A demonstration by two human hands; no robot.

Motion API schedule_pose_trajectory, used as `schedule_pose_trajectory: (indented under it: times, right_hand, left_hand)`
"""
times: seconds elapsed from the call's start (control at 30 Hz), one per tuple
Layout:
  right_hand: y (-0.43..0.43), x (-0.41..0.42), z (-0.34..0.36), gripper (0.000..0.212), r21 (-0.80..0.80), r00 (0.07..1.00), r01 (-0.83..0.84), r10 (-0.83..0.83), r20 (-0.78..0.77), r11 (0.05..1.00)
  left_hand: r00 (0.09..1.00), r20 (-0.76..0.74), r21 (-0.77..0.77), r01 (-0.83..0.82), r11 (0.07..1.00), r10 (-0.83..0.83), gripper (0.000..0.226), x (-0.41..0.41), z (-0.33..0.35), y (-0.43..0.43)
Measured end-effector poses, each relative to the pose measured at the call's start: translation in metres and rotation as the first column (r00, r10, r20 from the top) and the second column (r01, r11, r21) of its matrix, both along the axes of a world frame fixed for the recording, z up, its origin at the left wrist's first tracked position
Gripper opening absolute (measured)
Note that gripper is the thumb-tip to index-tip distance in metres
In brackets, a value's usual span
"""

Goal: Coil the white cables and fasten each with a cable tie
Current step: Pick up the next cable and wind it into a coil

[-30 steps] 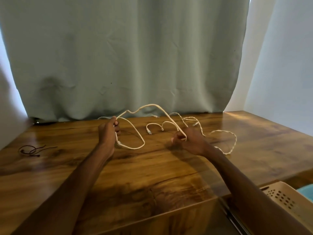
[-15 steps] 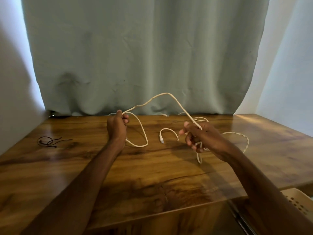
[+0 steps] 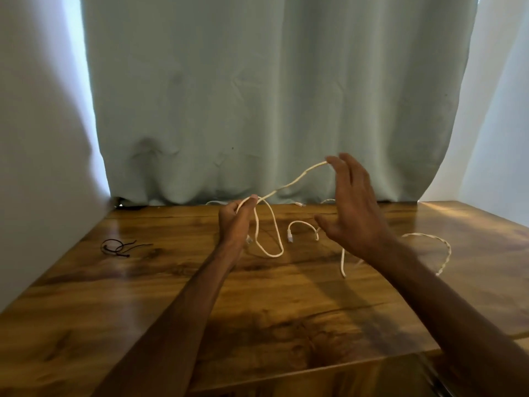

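Pinching thin white braided cable (image 3: 292, 183) in my left hand (image 3: 234, 222); right hand (image 3: 355, 213) spread, cable over its fingertips.
One loop hangs below the pinch, I think to keep its shape; thin black cable ties (image 3: 117, 247) lie far left.

Left hand (image 3: 233, 222), right hand (image 3: 353, 213), one table (image 3: 286, 316), one curtain (image 3: 257, 96), several white cables (image 3: 270, 255), ties (image 3: 114, 247) uncountable

white cable (image 3: 292, 183), black ties (image 3: 116, 247), brown table (image 3: 286, 310)
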State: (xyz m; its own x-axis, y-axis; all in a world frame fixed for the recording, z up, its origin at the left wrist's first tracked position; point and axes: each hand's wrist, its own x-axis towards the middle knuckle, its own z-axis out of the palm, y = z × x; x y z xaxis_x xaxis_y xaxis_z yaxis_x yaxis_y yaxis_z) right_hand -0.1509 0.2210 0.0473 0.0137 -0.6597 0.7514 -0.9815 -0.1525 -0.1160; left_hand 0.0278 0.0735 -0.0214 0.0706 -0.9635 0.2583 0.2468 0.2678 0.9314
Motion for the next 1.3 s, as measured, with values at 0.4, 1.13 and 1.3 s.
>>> schedule_pose_trajectory:
  times: [0.4,1.13,1.3]
  right_hand:
    - [-0.064,0.08,-0.02,0.071,0.149,0.827,-0.093,0.159,-0.54,0.985]
    - [-0.092,-0.041,-0.006,0.04,0.091,0.715,-0.349,0.203,0.67,0.933]
    - [-0.093,-0.006,0.014,0.047,0.245,0.903,-0.347,0.251,0.349,0.905]
  left_hand:
    - [0.964,-0.166,0.101,0.228,0.969,-0.209,0.048,-0.005,0.007,0.003]
    - [0.96,-0.223,0.029,0.179,0.983,-0.168,0.018,0.007,0.005,-0.003]
    - [0.924,-0.17,-0.022,0.343,0.939,-0.341,0.021,0.006,0.007,0.003]
